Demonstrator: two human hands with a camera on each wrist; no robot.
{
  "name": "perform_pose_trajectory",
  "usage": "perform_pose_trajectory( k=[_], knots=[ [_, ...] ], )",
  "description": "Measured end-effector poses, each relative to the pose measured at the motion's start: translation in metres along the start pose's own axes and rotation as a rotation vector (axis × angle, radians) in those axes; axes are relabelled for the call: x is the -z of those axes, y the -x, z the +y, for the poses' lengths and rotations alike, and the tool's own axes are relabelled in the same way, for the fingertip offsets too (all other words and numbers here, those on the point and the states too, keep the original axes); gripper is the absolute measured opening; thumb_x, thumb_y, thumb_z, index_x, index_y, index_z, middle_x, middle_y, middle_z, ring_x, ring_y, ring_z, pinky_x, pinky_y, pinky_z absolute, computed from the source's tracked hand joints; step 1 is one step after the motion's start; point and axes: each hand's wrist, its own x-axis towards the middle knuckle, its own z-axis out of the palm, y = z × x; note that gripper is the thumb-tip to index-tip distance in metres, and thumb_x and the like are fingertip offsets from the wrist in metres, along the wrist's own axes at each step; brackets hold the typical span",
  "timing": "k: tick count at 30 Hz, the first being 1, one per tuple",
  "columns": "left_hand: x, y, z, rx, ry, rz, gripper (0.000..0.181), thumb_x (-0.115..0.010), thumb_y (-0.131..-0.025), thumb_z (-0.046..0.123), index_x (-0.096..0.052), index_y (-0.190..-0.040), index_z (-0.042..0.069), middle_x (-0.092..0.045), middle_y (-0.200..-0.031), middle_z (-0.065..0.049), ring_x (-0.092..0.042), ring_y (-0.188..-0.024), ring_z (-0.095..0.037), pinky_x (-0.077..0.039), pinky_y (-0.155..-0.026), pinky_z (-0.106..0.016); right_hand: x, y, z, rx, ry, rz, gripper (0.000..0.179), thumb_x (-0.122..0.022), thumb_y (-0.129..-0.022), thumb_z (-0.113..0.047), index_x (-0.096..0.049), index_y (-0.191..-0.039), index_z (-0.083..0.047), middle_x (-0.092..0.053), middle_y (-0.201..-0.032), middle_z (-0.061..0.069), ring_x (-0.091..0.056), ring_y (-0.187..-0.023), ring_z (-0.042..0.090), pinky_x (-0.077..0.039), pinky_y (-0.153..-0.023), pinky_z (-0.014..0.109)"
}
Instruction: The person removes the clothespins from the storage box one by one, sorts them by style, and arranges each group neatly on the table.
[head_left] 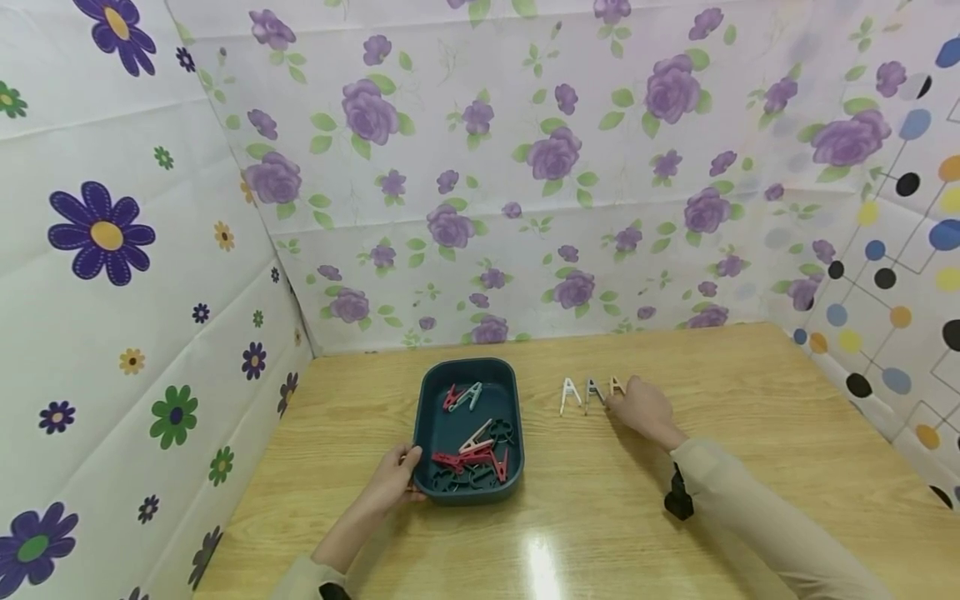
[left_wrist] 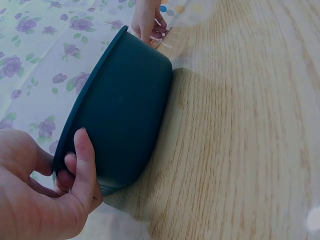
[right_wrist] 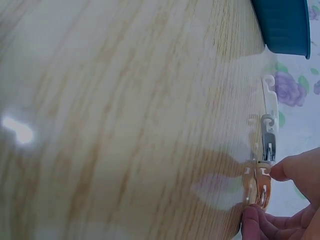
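Note:
A dark teal plastic tray (head_left: 480, 498) stands on the table, with several clothespins inside: red ones (head_left: 501, 465), a pale green one (head_left: 467, 397), a pinkish one (head_left: 476, 436) and dark green pieces (head_left: 501, 430). My left hand (head_left: 395, 475) grips the tray's near left corner, thumb over the rim and fingers against the outer wall. Right of the tray, a white clothespin (head_left: 568, 395) and a dark blue-grey clothespin (head_left: 592, 393) lie in a row. At the row's right end my right hand (head_left: 643, 410) pinches an orange-tan clothespin (right_wrist: 263, 187) between thumb and fingers, close at the table.
The wooden table (head_left: 360, 392) runs up to a flowered cloth (head_left: 450, 225) behind it. Patterned cloths also hang at the left (head_left: 172, 358) and right (head_left: 885, 317). A black wrist strap (head_left: 678, 500) sits on the right sleeve.

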Motion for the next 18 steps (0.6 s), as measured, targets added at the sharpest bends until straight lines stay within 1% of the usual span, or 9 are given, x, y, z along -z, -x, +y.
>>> perform_pose_trajectory(
  k=[4, 6, 8, 11, 13, 18],
  knots=[
    [0.000, -0.001, -0.001, 0.000, 0.003, 0.002, 0.029, -0.036, -0.106, 0.021, -0.046, -0.115, -0.005, -0.048, -0.086, -0.010, -0.048, -0.066, -0.015, -0.052, -0.058, -0.028, 0.001, 0.001, -0.001, 0.007, -0.007, 0.014, 0.032, -0.047, -0.095, -0.031, -0.045, -0.071, -0.009, -0.035, -0.052, -0.002, -0.027, -0.043, 0.011, -0.021, -0.037, 0.023],
    [0.000, -0.001, -0.001, -0.002, 0.003, 0.002, 0.029, -0.036, -0.106, 0.020, -0.046, -0.115, -0.005, -0.048, -0.086, -0.010, -0.048, -0.065, -0.015, -0.052, -0.058, -0.028, 0.002, 0.001, -0.001, 0.031, 0.010, 0.046, 0.034, -0.045, -0.096, -0.028, -0.043, -0.068, -0.010, -0.033, -0.050, -0.003, -0.025, -0.042, 0.010, -0.020, -0.036, 0.022],
    [0.000, -0.001, -0.001, -0.005, 0.002, 0.002, 0.029, -0.036, -0.106, 0.020, -0.046, -0.115, -0.005, -0.048, -0.087, -0.010, -0.048, -0.066, -0.015, -0.052, -0.058, -0.028, 0.003, 0.001, -0.002, 0.053, 0.034, 0.082, 0.034, -0.044, -0.098, -0.028, -0.044, -0.070, -0.008, -0.034, -0.050, -0.002, -0.027, -0.041, 0.011, -0.020, -0.035, 0.022],
    [0.001, -0.002, -0.003, -0.007, -0.003, 0.000, 0.031, -0.036, -0.106, 0.021, -0.046, -0.118, -0.006, -0.049, -0.091, -0.012, -0.048, -0.066, -0.016, -0.053, -0.059, -0.029, 0.005, 0.001, -0.004, 0.086, 0.080, 0.134, 0.032, -0.045, -0.099, -0.028, -0.048, -0.078, -0.003, -0.038, -0.052, 0.001, -0.032, -0.041, 0.012, -0.023, -0.035, 0.022],
    [0.001, -0.002, -0.004, -0.008, -0.007, -0.004, 0.032, -0.036, -0.106, 0.021, -0.045, -0.120, -0.006, -0.050, -0.096, -0.015, -0.049, -0.067, -0.017, -0.053, -0.059, -0.029, 0.006, 0.000, -0.006, 0.113, 0.088, 0.148, 0.031, -0.045, -0.099, -0.026, -0.051, -0.084, 0.000, -0.041, -0.053, 0.003, -0.035, -0.041, 0.013, -0.025, -0.035, 0.023],
    [0.002, -0.002, -0.005, -0.013, -0.010, -0.015, 0.036, -0.035, -0.107, 0.022, -0.044, -0.125, -0.007, -0.050, -0.106, -0.019, -0.050, -0.070, -0.018, -0.053, -0.061, -0.031, 0.009, 0.001, -0.018, 0.183, 0.062, 0.160, 0.026, -0.047, -0.098, -0.020, -0.052, -0.083, 0.000, -0.045, -0.056, 0.005, -0.038, -0.042, 0.014, -0.027, -0.036, 0.023]
  ],
)
